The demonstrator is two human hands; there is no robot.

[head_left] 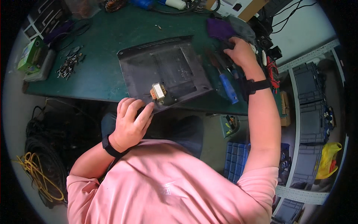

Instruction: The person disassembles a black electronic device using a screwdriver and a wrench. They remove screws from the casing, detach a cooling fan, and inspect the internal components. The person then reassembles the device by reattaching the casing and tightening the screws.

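Note:
A black panel (160, 71) with a slotted far edge lies slightly askew on the green worktable, its near edge at the table's front. Near that edge sits a small transformer (158, 91) with a white label and orange-brown sides. My left hand (130, 118) is closed at the panel's near left corner, fingertips beside the transformer; its thumb is mostly hidden. Stretched out to the right, my right hand (242, 54) is among hand tools, its fingers bent around something dark that I cannot make out. A blue-handled screwdriver (228, 89) lies below it, and a purple cloth (220, 29) just beyond.
Loose screws (69, 65) are heaped at the left, near a green box (33, 56). Red-handled tools (273, 74) lie along the right edge. Shelves with grey crates (311, 121) stand at the right. Yellow cord (37, 175) hangs at the lower left.

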